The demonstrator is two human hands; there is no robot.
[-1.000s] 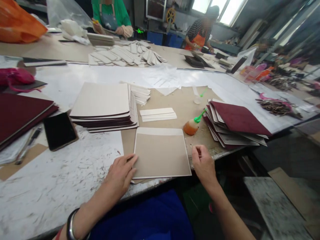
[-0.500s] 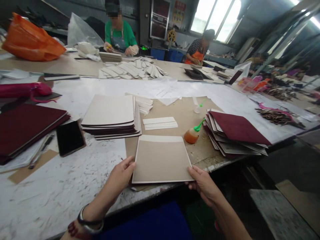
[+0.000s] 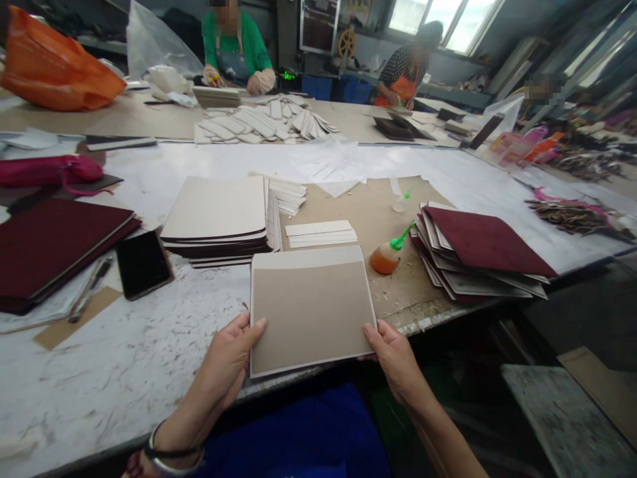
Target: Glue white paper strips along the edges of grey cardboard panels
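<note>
Between my hands, at the table's front edge, is a flat beige panel (image 3: 311, 315) with a pale border and a wider pale band along its far side. My left hand (image 3: 231, 352) grips its left edge, thumb on top. On the right edge, my right hand (image 3: 393, 352) pinches it the same way. Just beyond the panel lie several narrow white strips (image 3: 321, 234). A squeeze bottle (image 3: 387, 255) with orange liquid and a green nozzle stands to the right of them. A stack of pale panels (image 3: 216, 209) rises behind my left hand.
Maroon panels (image 3: 488, 242) are piled unevenly at the right, near the table edge. More maroon panels (image 3: 64, 245), a phone (image 3: 143, 264) and a pen (image 3: 92, 289) lie at the left. Across the table, two people work beside a heap of pale pieces (image 3: 266, 121).
The beige panel has come up and toward me, slightly left, and its near edge now tilts. My left thumb has moved onto its top face. The camera view has shifted a little.
</note>
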